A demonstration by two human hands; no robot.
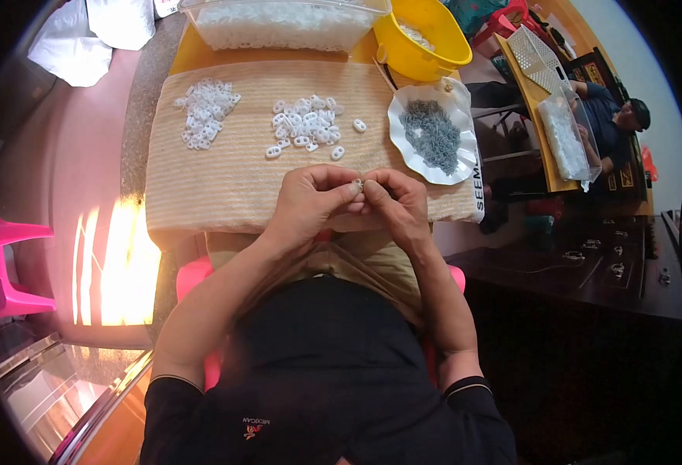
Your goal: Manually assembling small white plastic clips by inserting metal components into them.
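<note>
Pinching one small pale part between left hand and right hand

Counter, under a striped cloth: clear tub along the far side, yellow basin to its right. White scalloped dish of slim grey pieces lies ahead-right, nearer the right hand. Central heap of white two-hole pieces lies ahead, nearer the left hand. Both hands nearly closed, thumb and finger tips meeting on the part, over the cloth's near side. Its long axis: cannot tell, fingertips cover it.
</note>
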